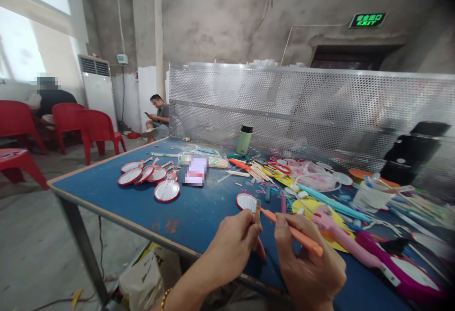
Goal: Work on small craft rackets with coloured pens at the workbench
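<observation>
My left hand [236,240] is closed on a narrow, flat wooden stick [258,207], pinched between thumb and fingers and held upright. My right hand [309,259] grips an orange pen-like tool [302,239], its thin tip pointing left at the stick, touching it or very close. Just behind my left fingers lies a small round white disc [246,201] with a red rim. More red-rimmed white discs with short handles [167,190] lie in a group to the left. A phone [196,171] with a lit screen rests beyond them.
A green bottle [245,139] stands against the perforated metal panel [220,107]. Clutter covers the blue table's [135,206] right side: loose sticks [261,171], a pink and purple tool [366,249], a white cup [371,196]. Two people sit at the left, near red chairs [99,128].
</observation>
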Tool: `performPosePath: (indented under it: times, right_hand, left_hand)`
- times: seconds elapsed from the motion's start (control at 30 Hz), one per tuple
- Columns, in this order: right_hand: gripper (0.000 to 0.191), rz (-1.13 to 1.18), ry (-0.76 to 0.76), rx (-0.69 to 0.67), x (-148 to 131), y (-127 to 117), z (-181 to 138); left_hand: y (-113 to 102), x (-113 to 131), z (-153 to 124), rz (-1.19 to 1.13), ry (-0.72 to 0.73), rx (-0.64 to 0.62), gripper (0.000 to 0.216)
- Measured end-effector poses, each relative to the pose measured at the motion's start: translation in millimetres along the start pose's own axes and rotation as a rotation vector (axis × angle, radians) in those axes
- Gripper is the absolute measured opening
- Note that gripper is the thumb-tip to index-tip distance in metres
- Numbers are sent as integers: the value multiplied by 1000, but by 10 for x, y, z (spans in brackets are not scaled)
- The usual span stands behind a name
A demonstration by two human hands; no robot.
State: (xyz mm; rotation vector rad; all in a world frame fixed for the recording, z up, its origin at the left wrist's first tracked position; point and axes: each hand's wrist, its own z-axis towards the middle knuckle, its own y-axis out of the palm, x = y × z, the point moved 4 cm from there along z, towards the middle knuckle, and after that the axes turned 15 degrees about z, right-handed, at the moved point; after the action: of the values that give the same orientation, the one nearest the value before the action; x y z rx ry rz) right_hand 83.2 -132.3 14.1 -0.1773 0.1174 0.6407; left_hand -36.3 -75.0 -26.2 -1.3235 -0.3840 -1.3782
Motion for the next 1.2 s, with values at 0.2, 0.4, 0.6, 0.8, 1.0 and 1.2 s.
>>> performPosePath:
  times: [0.2,0.4,0.6,0.8,1.0,1.2]
  right_hand:
    - [15,-2,17,40,-1,-9,-2]
    - [16,35,11,18,-42,0,35]
    - [19,45,7,45,-73,3,59]
    - [15,58,-8,28,-34,0,25]
    - [17,33,-3,6,-27,3,13]
    - [15,30,5,21,-33,-4,15]
  left_hand:
    - [1,1,-2,4,3,-8,22]
    - [6,-2,-2,5,5,-2,22]
    - [-8,20,1,-9,-3,-6,23]
    - [-11,24,-6,-5,-8,-11,24]
    - [-5,19,-8,-9,-4,-1,25]
    - [-13,30,-12,-11,-10,-12,25]
